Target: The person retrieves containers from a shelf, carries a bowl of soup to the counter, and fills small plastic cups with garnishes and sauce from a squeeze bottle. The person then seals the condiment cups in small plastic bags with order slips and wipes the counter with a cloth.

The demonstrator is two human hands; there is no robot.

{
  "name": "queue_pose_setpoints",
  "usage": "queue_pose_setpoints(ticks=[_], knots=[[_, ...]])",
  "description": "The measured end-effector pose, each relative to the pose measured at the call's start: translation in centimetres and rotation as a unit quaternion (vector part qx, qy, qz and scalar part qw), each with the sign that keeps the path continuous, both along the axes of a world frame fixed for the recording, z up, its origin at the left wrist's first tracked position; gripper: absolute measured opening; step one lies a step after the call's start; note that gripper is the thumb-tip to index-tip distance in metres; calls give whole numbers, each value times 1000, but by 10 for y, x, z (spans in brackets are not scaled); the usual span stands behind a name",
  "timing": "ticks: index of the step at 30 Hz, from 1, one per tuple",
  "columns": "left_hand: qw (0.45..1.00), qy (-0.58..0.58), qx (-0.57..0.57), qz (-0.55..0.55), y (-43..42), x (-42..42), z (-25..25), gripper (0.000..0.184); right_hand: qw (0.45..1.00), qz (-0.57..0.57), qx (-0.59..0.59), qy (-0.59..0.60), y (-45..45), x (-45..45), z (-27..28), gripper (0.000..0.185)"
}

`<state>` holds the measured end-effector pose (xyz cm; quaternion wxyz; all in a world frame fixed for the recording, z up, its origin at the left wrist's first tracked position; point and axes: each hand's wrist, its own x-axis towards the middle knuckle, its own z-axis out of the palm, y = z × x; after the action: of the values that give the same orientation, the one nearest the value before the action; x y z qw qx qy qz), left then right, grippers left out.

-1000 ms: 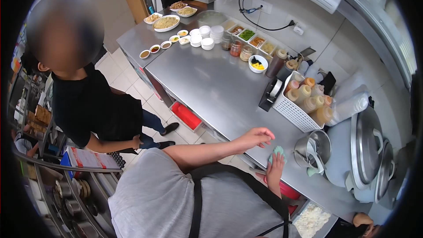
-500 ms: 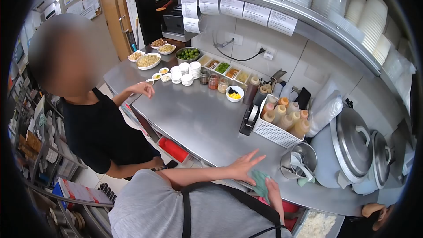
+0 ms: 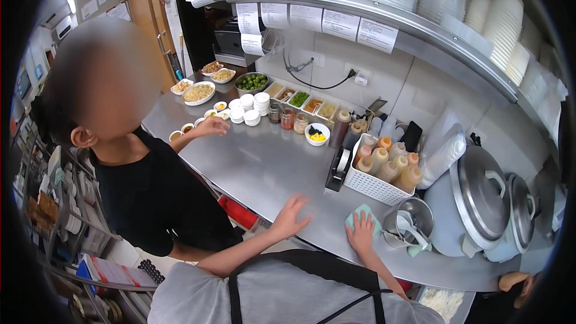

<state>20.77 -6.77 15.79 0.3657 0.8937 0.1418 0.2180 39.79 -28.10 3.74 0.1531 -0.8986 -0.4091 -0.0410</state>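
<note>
Presses the green cloth [image 3: 363, 209] flat on the worktop [image 3: 258, 162] with the right hand [image 3: 360, 235].
Lays its fingers slightly spread over the cloth, not closed around it, likely for even contact, just beside the metal pot [image 3: 425, 215]. Holds the left hand [image 3: 290, 221] near the worktop's edge, apart from the cloth, fingers loosely open and empty, perhaps to leave room. Compared with half a second ago, has the cloth flattened, no longer bunched between both hands.
</note>
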Motion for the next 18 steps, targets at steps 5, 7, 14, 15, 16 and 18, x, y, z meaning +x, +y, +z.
queue_pose_setpoints(ticks=[5, 7, 14, 15, 16, 18], knots=[[999, -27, -19, 1, -14, 11, -24, 42, 997, 59, 34, -35, 65, 31, -15, 57], [999, -47, -8, 3, -16, 25, -25, 38, 988, 147, 21, -52, 87, 9, -10, 56], [964, -182, -177, 72, 55, 109, 96, 24, 908, 415, 28, -52, 88, -46, 6, 52], [911, -369, -184, 26, 94, 143, 99, 28, 919, 390, 30, -38, 83, -37, 9, 50], [921, -265, -256, 124, 105, 143, 148, 28, 930, 365, 30, -24, 77, -28, 11, 48], [819, -407, -403, 39, 166, 186, 177, 24, 941, 334, 31, -35, 62, -11, 10, 48]])
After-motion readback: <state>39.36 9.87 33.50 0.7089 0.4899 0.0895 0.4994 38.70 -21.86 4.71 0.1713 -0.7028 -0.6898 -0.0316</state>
